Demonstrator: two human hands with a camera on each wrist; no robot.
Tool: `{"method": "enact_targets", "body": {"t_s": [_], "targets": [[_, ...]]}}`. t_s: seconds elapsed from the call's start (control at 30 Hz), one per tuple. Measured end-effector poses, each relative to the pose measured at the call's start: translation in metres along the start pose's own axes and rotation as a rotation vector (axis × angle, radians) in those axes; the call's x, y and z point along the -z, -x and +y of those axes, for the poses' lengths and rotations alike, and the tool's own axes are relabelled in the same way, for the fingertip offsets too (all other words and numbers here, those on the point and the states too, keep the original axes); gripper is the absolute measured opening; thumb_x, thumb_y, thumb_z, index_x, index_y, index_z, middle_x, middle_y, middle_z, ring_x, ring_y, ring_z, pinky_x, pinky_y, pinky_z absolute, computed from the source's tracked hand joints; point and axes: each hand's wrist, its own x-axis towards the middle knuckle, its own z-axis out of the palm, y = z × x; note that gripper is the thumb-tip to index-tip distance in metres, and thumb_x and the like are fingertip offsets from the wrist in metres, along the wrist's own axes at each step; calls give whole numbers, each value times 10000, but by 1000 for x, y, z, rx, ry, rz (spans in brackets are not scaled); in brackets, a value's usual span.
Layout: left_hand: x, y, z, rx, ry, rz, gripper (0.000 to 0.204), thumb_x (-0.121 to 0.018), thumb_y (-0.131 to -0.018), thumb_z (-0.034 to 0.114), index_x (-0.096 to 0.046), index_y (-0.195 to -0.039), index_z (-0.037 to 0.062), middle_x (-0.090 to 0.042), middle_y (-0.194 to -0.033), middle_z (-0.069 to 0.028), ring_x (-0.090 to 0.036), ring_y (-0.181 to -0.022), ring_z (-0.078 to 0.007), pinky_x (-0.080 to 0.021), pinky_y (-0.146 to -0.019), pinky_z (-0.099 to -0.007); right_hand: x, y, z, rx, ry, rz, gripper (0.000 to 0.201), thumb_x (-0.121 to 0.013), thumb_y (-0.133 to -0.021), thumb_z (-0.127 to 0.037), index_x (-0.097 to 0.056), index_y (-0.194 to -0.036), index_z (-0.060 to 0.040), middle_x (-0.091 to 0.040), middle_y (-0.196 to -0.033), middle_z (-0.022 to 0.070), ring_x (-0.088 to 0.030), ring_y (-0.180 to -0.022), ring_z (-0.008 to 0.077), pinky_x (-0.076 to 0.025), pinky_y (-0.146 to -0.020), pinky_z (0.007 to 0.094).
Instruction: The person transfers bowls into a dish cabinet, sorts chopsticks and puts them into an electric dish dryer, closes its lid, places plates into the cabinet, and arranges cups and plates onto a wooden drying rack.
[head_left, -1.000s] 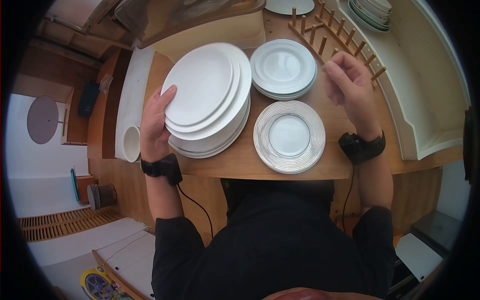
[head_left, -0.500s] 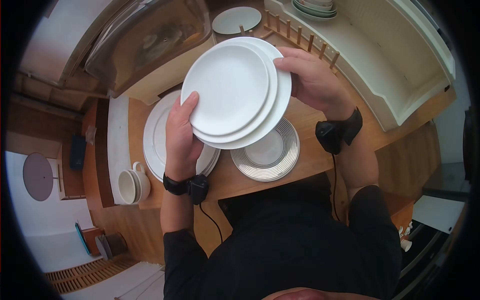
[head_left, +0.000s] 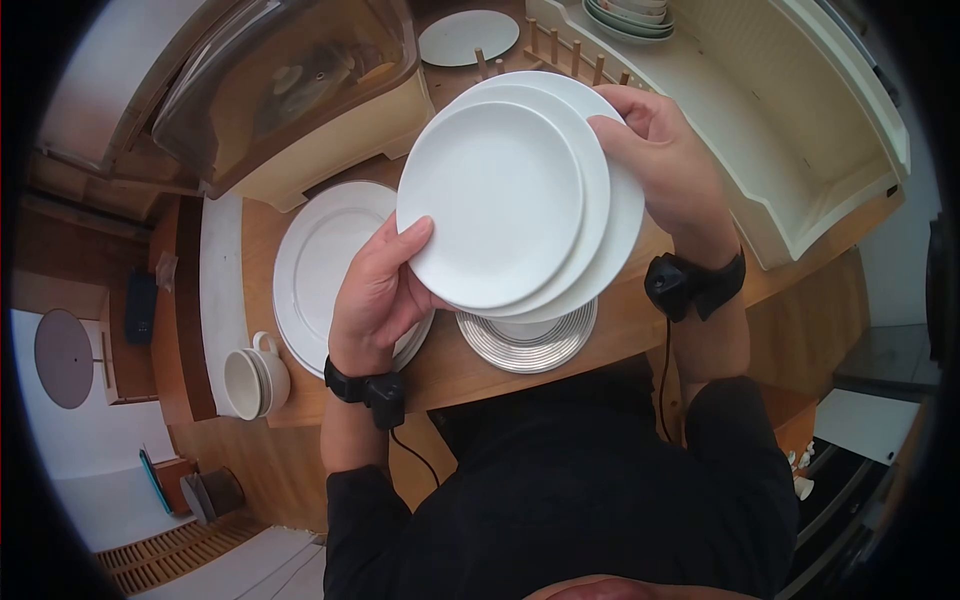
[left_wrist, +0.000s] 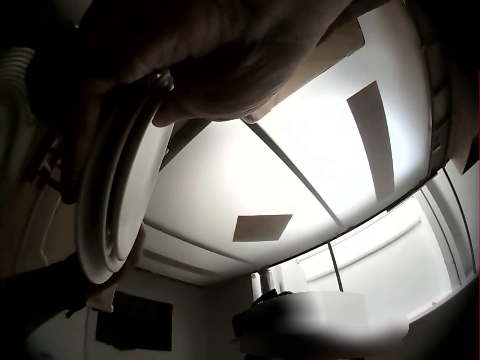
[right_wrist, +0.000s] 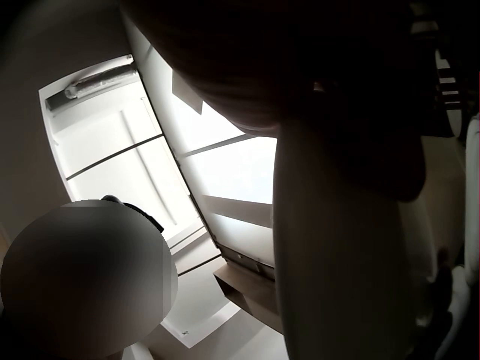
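Three white plates (head_left: 495, 205), fanned one over another, are held up above the table in the head view. The left hand (head_left: 378, 290) grips their lower left edge, thumb on the top plate. At the upper right edge the right hand (head_left: 665, 160) pinches the largest plate, thumb on its face. Below them lies a plate with a ribbed silvery rim (head_left: 530, 350), partly covered. A stack of larger white plates (head_left: 320, 235) stands to the left. The left wrist view shows the held plates (left_wrist: 124, 187) edge-on; the right wrist view is dark, with a plate (right_wrist: 337, 247) beside the hand.
White cups (head_left: 258, 380) stand at the table's left edge. Behind are a wooden peg rack (head_left: 565, 52), an oval white plate (head_left: 468, 38) and a cream bin with a clear lid (head_left: 330, 140). A cream tray (head_left: 770, 150) with stacked bowls (head_left: 630, 20) is at the right.
The left hand has lifted the white plates off the left stack and carried them right. The right hand, earlier holding nothing, has come to grip their right edge.
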Motion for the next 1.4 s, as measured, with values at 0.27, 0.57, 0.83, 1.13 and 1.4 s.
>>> {"method": "enact_targets", "body": {"t_s": [0.27, 0.57, 0.83, 1.13, 1.4], "targets": [[2, 2, -6, 66, 201, -9, 511, -514, -1045, 149, -334, -1482, -47, -517, -1419, -231, -582, -1281, -328, -532, -1058, -471, 1, 12, -31, 71, 197, 75, 274, -584, -951, -71, -664, -1157, 91, -733, -960, 88, -681, -795, 97, -558, -699, 254], [10, 10, -7, -20, 248, -36, 478, -464, -1067, 176, -370, -1479, -47, -534, -1432, -219, -576, -1292, -316, -494, -1096, -449, 38, 20, -56, 180, 115, 213, 256, -574, -952, -82, -670, -1116, 88, -729, -946, 87, -671, -751, 96, -537, -697, 238], [15, 15, 2, -85, 339, -74, 427, -436, -1079, 168, -429, -1433, -71, -571, -1397, -228, -604, -1258, -324, -485, -1110, -454, 178, 22, -49, 83, 23, 685, 301, -533, -952, -79, -601, -1192, 89, -694, -1070, 168, -710, -895, 237, -597, -776, 373], [7, 14, -2, -87, 251, -31, 424, -456, -1072, 156, -426, -1428, -71, -575, -1387, -228, -612, -1248, -312, -512, -1086, -439, 273, 13, -11, -173, 191, 920, 328, -498, -909, -34, -599, -1208, 56, -668, -1139, 197, -694, -1027, 339, -611, -831, 507], [9, 12, -3, -85, 210, 31, 430, -456, -1073, 160, -421, -1429, -77, -570, -1394, -229, -609, -1253, -312, -507, -1091, -447, 313, 12, 2, -744, 990, 596, 91, -644, -811, -78, -650, -838, 9, -635, -741, 110, -708, -725, 268, -559, -536, 421]]}}
